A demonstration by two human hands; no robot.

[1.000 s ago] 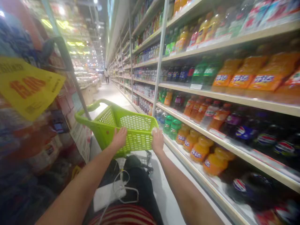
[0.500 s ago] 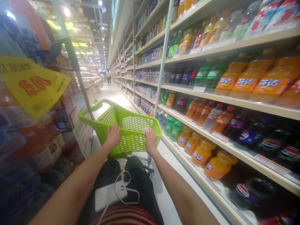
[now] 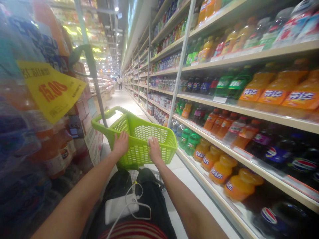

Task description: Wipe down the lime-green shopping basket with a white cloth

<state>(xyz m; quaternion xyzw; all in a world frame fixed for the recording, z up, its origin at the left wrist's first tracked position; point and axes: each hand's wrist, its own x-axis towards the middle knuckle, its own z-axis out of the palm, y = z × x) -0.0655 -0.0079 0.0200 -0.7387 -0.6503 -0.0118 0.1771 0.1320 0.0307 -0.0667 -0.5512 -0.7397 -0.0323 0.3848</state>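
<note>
A lime-green plastic shopping basket on a wheeled frame stands in the aisle just ahead of me. My left hand is curled over its near rim on the left. My right hand grips the same rim nearer the middle, with a small white scrap under the fingers. Nothing shows inside the basket. A white power bank with a white cable lies on my dark clothing below.
Long shelves of soft-drink bottles run along the right, orange and green bottles lowest. Stacked packs with a yellow price sign and a grey pole crowd the left. The pale aisle floor runs ahead; a person walks far off.
The view has turned slightly, so the basket and the shelves sit further right. My right hand has slid left along the rim, closer to my left hand. Both hands keep their grip.
</note>
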